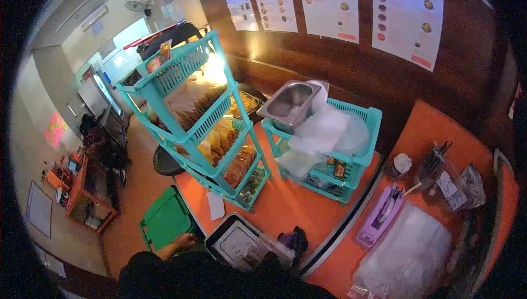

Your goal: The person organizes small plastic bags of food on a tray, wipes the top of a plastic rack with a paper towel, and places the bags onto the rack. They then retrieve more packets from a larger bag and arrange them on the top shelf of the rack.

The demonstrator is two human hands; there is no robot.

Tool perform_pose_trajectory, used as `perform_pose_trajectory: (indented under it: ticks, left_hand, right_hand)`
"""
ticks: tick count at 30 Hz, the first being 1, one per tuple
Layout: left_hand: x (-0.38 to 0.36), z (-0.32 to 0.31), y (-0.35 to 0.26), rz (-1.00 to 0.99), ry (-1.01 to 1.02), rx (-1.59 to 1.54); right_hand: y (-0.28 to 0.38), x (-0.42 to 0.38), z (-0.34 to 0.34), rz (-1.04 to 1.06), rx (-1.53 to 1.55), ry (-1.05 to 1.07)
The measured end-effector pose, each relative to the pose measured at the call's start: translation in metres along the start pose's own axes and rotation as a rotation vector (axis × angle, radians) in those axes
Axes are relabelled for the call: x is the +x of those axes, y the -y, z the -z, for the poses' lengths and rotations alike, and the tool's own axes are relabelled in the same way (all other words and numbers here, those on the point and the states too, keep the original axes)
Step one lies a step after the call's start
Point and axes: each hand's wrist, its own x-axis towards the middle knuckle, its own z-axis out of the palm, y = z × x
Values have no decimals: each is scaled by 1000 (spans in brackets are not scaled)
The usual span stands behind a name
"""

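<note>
My left hand is low in the head view, its fingers curled in, overlapping the near edge of a green bin lid. Right of it, a white tray with a dark rim lies at the table's front edge. Clear plastic covers the tray's right end. Beside that plastic is a crumpled black and purple shape, which may be my right hand in a dark glove; I cannot tell what it grips. My dark clothing hides the area below. A white card lies behind the tray.
A tall teal tiered rack with packaged food stands on the orange table. Behind the tray, a teal basket carries plastic bags and a steel pan. A purple tape dispenser and clear bags lie to the right.
</note>
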Motion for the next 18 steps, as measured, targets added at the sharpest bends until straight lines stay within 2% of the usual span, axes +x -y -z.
perform_pose_trajectory:
  ticks: [1,3,4,6,7,10,13,18]
  left_hand:
    - [-7,1,-8,7,-21,-15]
    - [-22,14,-41,31,-99,352]
    - [-20,10,-24,31,-115,336]
    - [-19,-6,28,34,-145,-40]
    - [-24,-14,36,-68,-193,-122]
    - [-13,-15,36,35,-121,-7]
    - [11,-11,20,99,-154,10]
    - [34,3,-56,-43,-205,92]
  right_hand:
    - [2,-1,6,2,-8,0]
    - [7,-7,14,22,-36,2]
    - [5,-16,21,15,-39,-12]
    - [8,-20,33,29,-38,-31]
    - [7,-29,40,24,-46,-36]
    - [-4,-63,55,-7,-25,-47]
    - [24,-56,46,15,18,-53]
    - [58,-83,74,-96,-44,-56]
